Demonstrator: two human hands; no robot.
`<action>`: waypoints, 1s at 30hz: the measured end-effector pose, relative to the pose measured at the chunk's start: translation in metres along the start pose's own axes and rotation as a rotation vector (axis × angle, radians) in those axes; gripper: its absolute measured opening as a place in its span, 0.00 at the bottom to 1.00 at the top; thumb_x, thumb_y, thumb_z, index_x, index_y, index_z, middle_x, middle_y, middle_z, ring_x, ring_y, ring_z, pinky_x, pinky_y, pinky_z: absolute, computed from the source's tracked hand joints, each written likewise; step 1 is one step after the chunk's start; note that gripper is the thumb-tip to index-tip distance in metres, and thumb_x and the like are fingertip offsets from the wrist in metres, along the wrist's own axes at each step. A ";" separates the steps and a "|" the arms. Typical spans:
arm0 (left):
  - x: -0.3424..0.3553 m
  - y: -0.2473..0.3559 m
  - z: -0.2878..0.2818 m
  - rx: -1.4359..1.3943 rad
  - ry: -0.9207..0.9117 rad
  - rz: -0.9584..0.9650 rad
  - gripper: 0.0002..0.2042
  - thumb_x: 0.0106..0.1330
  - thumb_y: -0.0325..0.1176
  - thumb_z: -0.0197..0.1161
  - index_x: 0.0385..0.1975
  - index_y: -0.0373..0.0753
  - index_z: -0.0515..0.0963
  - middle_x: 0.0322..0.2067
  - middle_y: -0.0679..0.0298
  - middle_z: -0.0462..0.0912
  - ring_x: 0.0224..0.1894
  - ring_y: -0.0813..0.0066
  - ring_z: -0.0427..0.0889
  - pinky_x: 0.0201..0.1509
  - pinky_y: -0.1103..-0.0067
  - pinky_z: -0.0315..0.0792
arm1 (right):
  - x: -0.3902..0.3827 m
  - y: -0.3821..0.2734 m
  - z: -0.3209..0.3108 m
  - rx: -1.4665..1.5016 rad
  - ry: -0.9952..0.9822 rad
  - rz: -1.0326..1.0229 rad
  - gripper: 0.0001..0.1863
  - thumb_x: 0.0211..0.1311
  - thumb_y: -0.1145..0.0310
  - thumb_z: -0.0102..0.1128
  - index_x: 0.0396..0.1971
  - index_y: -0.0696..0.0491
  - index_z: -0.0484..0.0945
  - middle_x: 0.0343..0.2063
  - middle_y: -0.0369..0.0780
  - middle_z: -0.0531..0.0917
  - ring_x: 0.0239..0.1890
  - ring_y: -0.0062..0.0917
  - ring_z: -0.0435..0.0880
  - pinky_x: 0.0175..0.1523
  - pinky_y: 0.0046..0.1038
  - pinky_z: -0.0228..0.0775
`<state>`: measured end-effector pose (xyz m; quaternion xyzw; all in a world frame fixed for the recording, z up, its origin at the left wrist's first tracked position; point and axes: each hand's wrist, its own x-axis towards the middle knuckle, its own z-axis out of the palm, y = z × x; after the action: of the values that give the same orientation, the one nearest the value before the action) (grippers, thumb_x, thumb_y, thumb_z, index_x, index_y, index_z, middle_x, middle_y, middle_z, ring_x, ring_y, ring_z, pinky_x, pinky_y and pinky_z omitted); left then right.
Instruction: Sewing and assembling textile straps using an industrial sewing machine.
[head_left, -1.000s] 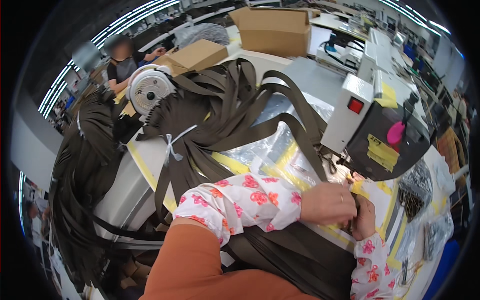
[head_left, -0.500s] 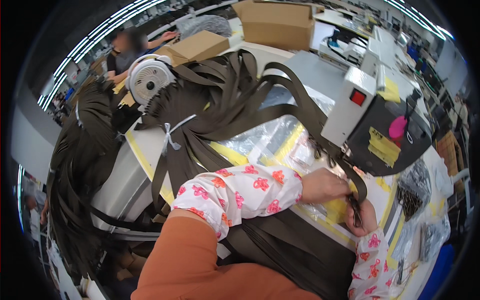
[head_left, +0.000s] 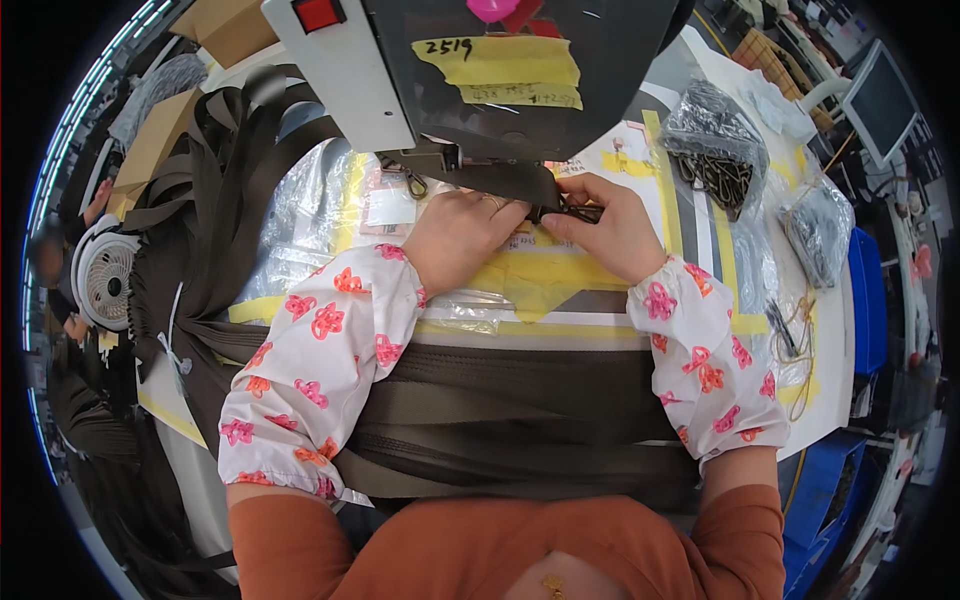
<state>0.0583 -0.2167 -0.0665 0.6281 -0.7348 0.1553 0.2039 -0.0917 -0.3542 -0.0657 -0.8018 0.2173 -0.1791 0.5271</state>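
Observation:
A dark olive webbing strap runs under the head of a sewing machine, its end folded over close to my fingers. My right hand pinches a dark metal snap hook at that end of the strap. Beside it, my left hand lies with its fingers closed at the strap's near edge; the fingertips are partly hidden under the webbing. A second snap hook hangs left of the machine's needle area. More olive straps lie in a broad stack between my forearms.
Bundled webbing is heaped at the left, near a white fan and a cardboard box. At the right are a plastic bag of metal hooks, another clear bag and a blue bin. Someone sits at far left.
My view has swung right and down, so the machine now stands straight ahead. Both hands stay close together at the strap; the hook has turned from hanging down to lying sideways in my right fingers.

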 end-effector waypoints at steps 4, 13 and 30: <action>0.000 0.001 0.001 -0.123 0.015 -0.011 0.14 0.52 0.32 0.57 0.39 0.40 0.74 0.37 0.63 0.78 0.39 0.67 0.77 0.43 0.72 0.69 | 0.006 0.002 -0.007 -0.033 -0.003 -0.061 0.21 0.43 0.68 0.67 0.39 0.60 0.76 0.31 0.43 0.81 0.33 0.24 0.79 0.41 0.23 0.70; -0.003 -0.006 -0.009 -0.315 -0.145 -0.027 0.13 0.57 0.37 0.56 0.40 0.40 0.74 0.41 0.63 0.76 0.47 0.62 0.71 0.51 0.68 0.58 | 0.004 0.004 -0.007 -0.407 -0.049 -0.223 0.20 0.44 0.73 0.66 0.40 0.61 0.74 0.35 0.39 0.76 0.36 0.25 0.77 0.41 0.22 0.69; -0.008 0.007 -0.013 -0.175 -0.146 -0.062 0.10 0.50 0.29 0.57 0.34 0.38 0.73 0.31 0.64 0.76 0.39 0.66 0.75 0.43 0.71 0.68 | -0.008 -0.005 0.021 -0.967 0.102 -0.654 0.13 0.41 0.76 0.57 0.32 0.58 0.76 0.37 0.39 0.78 0.41 0.29 0.75 0.41 0.28 0.69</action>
<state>0.0538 -0.2023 -0.0586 0.6399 -0.7387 0.0380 0.2085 -0.0865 -0.3318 -0.0693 -0.9670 0.0409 -0.2513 0.0074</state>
